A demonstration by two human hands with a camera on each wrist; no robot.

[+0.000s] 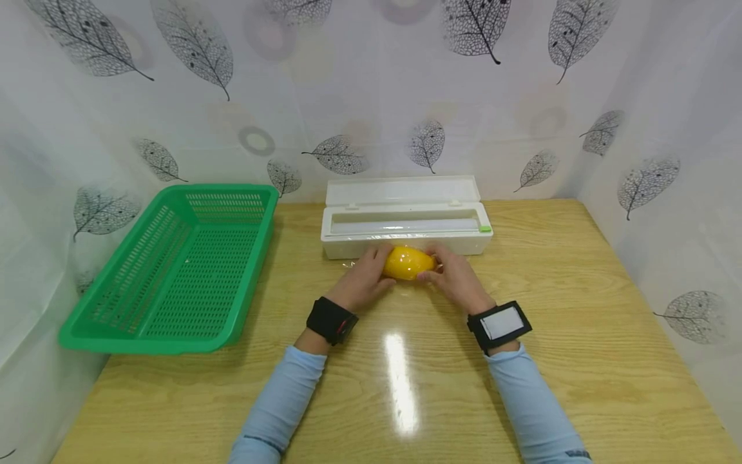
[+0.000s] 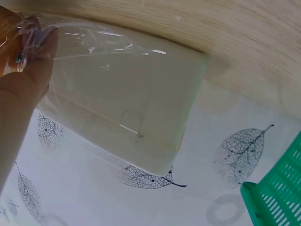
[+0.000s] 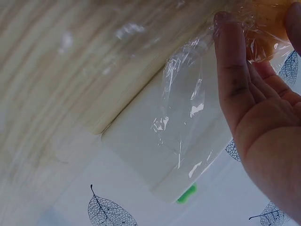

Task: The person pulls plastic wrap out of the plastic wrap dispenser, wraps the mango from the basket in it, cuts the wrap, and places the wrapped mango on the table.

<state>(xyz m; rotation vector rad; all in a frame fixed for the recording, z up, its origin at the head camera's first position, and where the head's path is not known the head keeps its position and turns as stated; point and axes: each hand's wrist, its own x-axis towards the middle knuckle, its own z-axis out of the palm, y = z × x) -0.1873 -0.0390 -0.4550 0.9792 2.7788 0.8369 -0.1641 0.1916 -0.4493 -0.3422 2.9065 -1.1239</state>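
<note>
A smooth yellow mango (image 1: 408, 263) lies sideways near the middle of the table, close in front of a white cling film box (image 1: 348, 247). My left hand (image 1: 361, 278) grips its left end, and my right hand (image 1: 456, 278) holds the right end between thumb and fingers. Clear cling film (image 3: 186, 101) covers the fruit and spreads out past the fingers on both sides. In the left wrist view, shiny creases of film (image 2: 110, 40) stretch across the box front. The box stands with its lid (image 1: 402, 191) raised, showing the white film roll (image 1: 406, 226) inside.
A green plastic basket (image 1: 145, 346) with slotted walls stands at the left of the wooden table (image 1: 580, 361). A small green tab (image 1: 485, 229) sits at the box's right end. Behind and beside the table hangs a white leaf-patterned curtain (image 1: 371, 84).
</note>
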